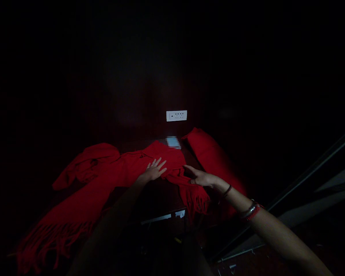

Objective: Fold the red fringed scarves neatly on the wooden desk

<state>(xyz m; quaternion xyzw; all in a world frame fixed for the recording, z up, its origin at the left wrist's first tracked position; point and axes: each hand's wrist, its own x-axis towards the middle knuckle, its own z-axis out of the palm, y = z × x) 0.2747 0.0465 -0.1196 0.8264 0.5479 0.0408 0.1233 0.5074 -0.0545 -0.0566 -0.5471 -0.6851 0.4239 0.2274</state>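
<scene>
A red scarf [129, 165] with long fringe lies spread across a dark tabletop, its left end draping toward me. My left hand [153, 171] rests flat on the scarf, fingers spread, a ring on one of them. To its right, my right hand [200, 178] is at the scarf's edge, thumb and fingers apart around a bit of the cloth; I see no firm grip. Below that hand, a narrower fringed end [197, 199] trails toward the front edge. Bands and bracelets circle my right wrist and forearm.
Another red cloth [212, 153], folded long, lies on the right. Behind the scarf is a small pale item [173, 142], blurred out. A white socket panel [176, 115] is on the dark wall. A slanting pale edge [313, 168] runs along the right. Much is in deep shadow.
</scene>
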